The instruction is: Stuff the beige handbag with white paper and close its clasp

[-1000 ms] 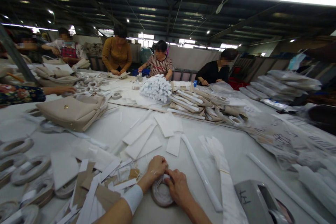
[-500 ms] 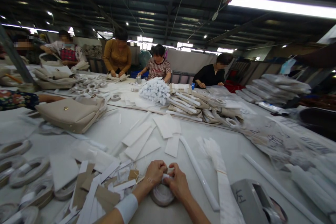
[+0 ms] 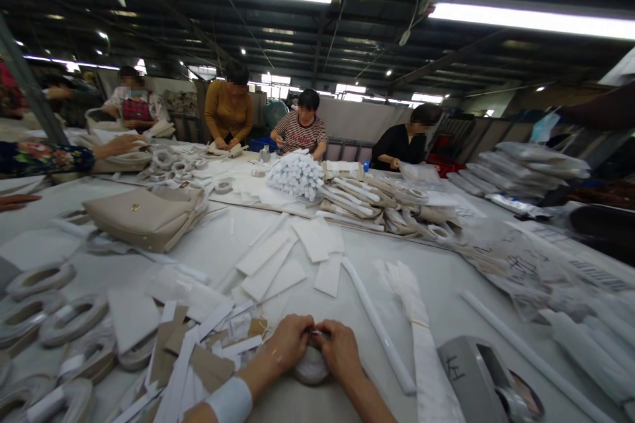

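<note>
At the near edge of the white table my left hand [image 3: 290, 342] and my right hand [image 3: 340, 349] meet, both with fingers curled round a coiled grey-white strap roll [image 3: 311, 370]. The roll lies flat on the table under the fingertips and is mostly hidden by them. A white cuff [image 3: 231, 402] covers my left wrist. Just left of my left hand lies a heap of white and brown paper strips [image 3: 198, 350].
A beige handbag [image 3: 141, 215] lies at mid left, with coiled strap rolls [image 3: 42, 277] along the left edge. White tubes [image 3: 378, 324], flat white sheets [image 3: 278, 258] and a grey tape dispenser [image 3: 476, 380] lie near. Several people work at the far side, behind a bundle of white rolls [image 3: 296, 174].
My hands have drawn closer together over the roll and sit lower in view. A co-worker's arm at the left has lifted toward the far bags.
</note>
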The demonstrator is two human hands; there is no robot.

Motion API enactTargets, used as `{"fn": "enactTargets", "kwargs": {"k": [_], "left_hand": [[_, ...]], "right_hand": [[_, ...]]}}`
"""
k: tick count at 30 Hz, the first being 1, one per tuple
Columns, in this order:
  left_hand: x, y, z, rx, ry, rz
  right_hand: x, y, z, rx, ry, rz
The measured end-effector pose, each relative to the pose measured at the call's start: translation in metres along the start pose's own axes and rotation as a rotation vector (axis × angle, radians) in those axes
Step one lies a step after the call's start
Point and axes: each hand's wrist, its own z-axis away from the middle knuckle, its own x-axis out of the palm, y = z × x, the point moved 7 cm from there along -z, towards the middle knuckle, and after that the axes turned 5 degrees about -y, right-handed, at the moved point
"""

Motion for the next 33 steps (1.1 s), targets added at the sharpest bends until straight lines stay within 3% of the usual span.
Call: {"fn": "enactTargets", "kwargs": {"k": [10, 15, 21, 30, 33], "left_hand": [[0.009, 0.005, 0.010, 0.000, 0.067, -0.033], [0.002, 0.006, 0.012, -0.023, 0.050, -0.034], [-0.010, 0.002, 0.012, -0.154, 0.082, -0.073], [-0.012, -0.001, 0.009, -0.301, 0.092, -0.123], [-0.013, 0.001, 0.012, -0.297, 0.093, -0.146]], "right_hand": [[0.003, 0.005, 0.007, -0.097, -0.058, -0.160], [0.004, 0.006, 0.008, -0.086, 0.002, -0.148], [0.006, 0.009, 0.011, -0.076, 0.077, -0.113], [0.008, 0.005, 0.013, -0.083, 0.114, -0.062], [-0.005, 0.004, 0.025, -0.060, 0.160, -0.036]]}}
